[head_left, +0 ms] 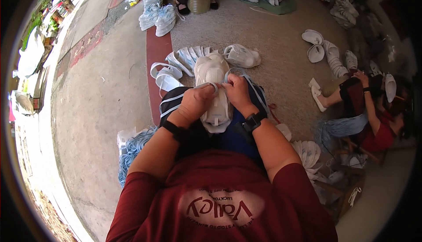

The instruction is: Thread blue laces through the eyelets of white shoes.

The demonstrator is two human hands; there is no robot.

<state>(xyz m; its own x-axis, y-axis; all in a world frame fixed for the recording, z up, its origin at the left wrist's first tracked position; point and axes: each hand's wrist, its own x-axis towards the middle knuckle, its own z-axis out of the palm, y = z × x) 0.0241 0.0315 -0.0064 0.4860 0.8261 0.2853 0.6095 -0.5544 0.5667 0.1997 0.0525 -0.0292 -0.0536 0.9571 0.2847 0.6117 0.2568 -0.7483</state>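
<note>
Head view, looking down: one white shoe [214,93] on the lap, held between two hands; left hand [196,102] pinched shut on a pale lace [209,85], right hand [238,91] closed on the shoe's tongue; two loose shoe uppers [167,75] just beyond the knees; bare concrete floor [94,110] open leftward.

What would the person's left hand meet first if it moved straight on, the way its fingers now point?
Probably the right hand: the left hand points right across the white shoe on the lap, and the two hands nearly touch there. Depth is unclear.
</note>
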